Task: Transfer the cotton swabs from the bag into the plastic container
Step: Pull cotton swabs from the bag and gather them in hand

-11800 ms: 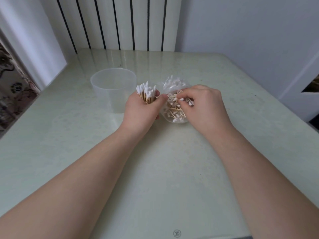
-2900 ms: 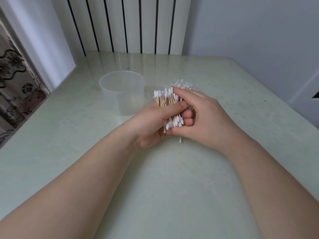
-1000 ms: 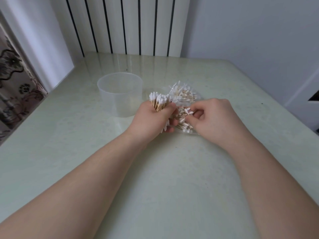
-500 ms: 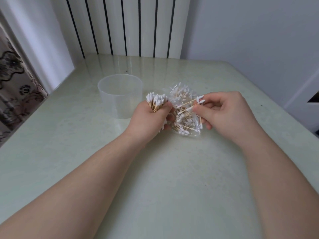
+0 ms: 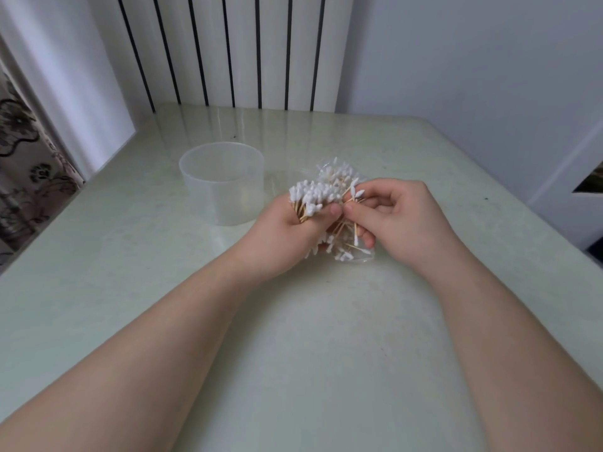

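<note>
Since half a second ago the right hand (image 5: 401, 223) is coming in toward the left hand (image 5: 284, 243), so the two thumbs are now almost touching; the few swabs (image 5: 355, 190) it was holding out to the side are now arriving just beside the bundle. The pale green table (image 5: 326, 353) is carrying everything; behind it a white radiator (image 5: 235, 50) with dark gaps is standing against the wall; a flowered curtain (image 5: 19, 164) is hanging at the left edge. The plastic container (image 5: 208, 197) is standing upright on the table with its mouth open, near the left hand, on the far left side of it. The left hand is gripping a thick bundle of cotton swabs (image 5: 311, 197) in its curled fingers, the white tips pointing up; the right hand is pinching its few swabs between the thumb and the curled fingers. The bag (image 5: 355, 252), of clear plastic, is lying on the table under and behind both hands; more swabs are lying inside it.
</note>
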